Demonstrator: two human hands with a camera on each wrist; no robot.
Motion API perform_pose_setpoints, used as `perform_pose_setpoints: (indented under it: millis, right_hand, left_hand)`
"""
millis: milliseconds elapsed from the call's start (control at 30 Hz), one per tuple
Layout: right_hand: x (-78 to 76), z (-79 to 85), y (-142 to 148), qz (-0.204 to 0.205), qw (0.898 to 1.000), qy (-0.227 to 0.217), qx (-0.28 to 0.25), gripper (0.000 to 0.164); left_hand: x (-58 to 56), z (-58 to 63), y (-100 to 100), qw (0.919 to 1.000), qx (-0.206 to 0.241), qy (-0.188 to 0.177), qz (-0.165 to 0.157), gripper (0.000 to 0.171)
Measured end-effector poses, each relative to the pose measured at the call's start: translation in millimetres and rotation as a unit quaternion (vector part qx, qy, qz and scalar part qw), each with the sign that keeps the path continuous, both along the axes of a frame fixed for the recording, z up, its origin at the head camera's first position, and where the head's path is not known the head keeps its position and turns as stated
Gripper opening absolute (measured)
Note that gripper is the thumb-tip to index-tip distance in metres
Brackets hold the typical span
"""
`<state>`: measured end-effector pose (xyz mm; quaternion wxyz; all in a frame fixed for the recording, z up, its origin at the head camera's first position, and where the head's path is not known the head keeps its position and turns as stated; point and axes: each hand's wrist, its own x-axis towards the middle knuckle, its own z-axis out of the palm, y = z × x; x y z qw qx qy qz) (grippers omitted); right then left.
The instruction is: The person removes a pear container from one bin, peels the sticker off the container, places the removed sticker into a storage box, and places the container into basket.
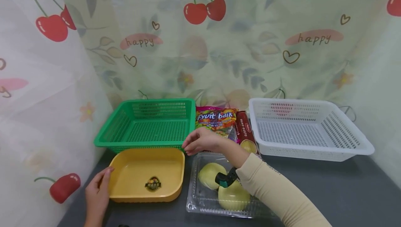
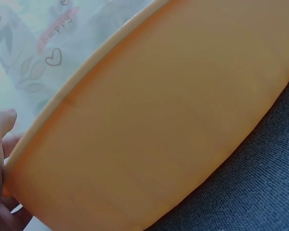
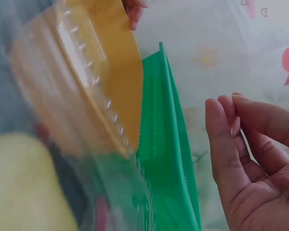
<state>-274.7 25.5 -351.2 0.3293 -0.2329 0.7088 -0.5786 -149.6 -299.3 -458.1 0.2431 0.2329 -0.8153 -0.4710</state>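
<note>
My left hand (image 1: 97,188) grips the left rim of a yellow plastic basin (image 1: 147,167), which has a dark round sticker on its floor. In the left wrist view the thumb shows above the rim and the fingers (image 2: 12,219) below it. My right hand (image 1: 202,140) hovers by the basin's far right corner, close to the front corner of a green slotted basket (image 1: 138,143). Its fingers (image 3: 221,144) are loosely bent, the thumb near the fingertips, with nothing between them. Under the right wrist lies a clear plastic box (image 1: 197,202) with two pale yellow-green round fruits (image 1: 233,197).
A white slotted basket (image 1: 313,152) stands at the back right. Between the two baskets lie a colourful bag of fruit chews (image 1: 216,117) and a dark red biscuit packet (image 1: 244,129). A printed curtain (image 1: 219,63) hangs behind the grey table (image 1: 307,185).
</note>
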Motion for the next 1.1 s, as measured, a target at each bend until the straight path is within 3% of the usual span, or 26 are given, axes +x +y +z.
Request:
perform_pose_setpoints:
  millis: [200,400,567,800,1100]
  right_hand:
    - [6.8,-1.3,32,-0.006,1.000,0.014,-0.002,0.018]
    - [16.1,-2.1,62,-0.030,0.999,0.025,0.010,0.012]
    - [25.3,-1.3,80,-0.048,0.999,0.018,0.010,0.011]
    - [35.7,-5.7,100,-0.059,0.998,0.029,-0.010,0.013]
    - [47.6,-16.6,127,-0.068,0.996,0.047,-0.037,0.008]
  left_hand:
    - [5.7,6.6,6,0.9978,-0.031,0.058,0.007,0.038]
    - [13.9,16.9,18,0.9956,-0.057,0.074,-0.005,0.038]
    - [18.3,22.0,29,0.9929,-0.084,0.079,-0.028,0.035]
    - [25.3,31.1,44,0.9898,-0.083,0.085,-0.079,0.032]
    - [33.1,33.8,68,0.9762,-0.128,0.098,-0.145,0.027]
